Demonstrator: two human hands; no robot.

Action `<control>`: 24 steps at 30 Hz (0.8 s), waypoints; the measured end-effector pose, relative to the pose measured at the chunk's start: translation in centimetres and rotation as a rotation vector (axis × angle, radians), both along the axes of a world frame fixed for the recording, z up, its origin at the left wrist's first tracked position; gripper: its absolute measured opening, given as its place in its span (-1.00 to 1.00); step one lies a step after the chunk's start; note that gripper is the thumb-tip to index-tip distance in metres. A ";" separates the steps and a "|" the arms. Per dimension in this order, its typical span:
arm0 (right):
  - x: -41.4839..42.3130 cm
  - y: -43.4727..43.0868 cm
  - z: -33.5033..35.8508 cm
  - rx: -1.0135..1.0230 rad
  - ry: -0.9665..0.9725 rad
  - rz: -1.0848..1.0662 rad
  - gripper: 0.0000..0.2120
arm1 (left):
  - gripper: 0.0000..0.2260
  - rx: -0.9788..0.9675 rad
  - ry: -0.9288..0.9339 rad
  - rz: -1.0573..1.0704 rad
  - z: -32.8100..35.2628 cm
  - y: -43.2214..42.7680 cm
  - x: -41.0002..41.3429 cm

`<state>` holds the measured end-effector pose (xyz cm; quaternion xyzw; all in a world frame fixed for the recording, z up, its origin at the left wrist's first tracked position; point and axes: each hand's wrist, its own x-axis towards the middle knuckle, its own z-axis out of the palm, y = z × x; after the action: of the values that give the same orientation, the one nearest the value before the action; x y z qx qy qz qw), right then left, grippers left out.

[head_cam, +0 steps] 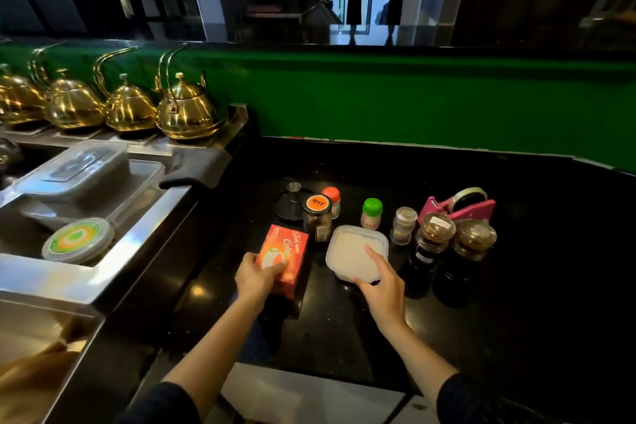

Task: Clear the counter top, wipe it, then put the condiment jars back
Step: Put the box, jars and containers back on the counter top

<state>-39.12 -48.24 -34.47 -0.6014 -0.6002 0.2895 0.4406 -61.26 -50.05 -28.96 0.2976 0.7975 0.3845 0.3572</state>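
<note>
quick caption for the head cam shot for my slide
Left hand grips an orange tea box and right hand holds a plastic tub at a black counter beside condiment jars.

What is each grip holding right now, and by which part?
The left grip holds the orange tea box by its near end; the right grip holds the white lidded container by its near edge.

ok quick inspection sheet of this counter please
surface: black counter top, not yet cleared
job's things: tea box, plastic container, orange-lid jar, orange-cap bottle, green-cap bottle, small clear jar, two dark jars
clutter: pink tape dispenser behind the dark jars; metal jigger on a black dish
grippers: left hand grips the tea box; right hand grips the plastic container
cables: nothing seen
surroundings: gold teapots and steel sink to the left; green wall behind
</note>
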 end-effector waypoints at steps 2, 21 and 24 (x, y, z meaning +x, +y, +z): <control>-0.7 -0.2 -0.3 0.028 0.002 -0.016 -0.39 | -0.56 0.040 0.017 -0.006 -0.1 0.0 0.9; 0.8 -3.7 1.8 -0.121 0.425 0.049 -0.62 | -0.37 -0.008 -0.695 -0.069 -1.5 -2.0 1.6; 0.9 -4.6 3.4 -0.136 0.556 0.103 -0.62 | -0.35 0.008 -0.775 -0.098 -0.7 -2.9 1.4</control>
<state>-38.22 -52.87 -31.05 -0.4959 -0.4655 0.5048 0.5316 -59.91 -52.92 -29.62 0.1693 0.5870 0.4540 0.6486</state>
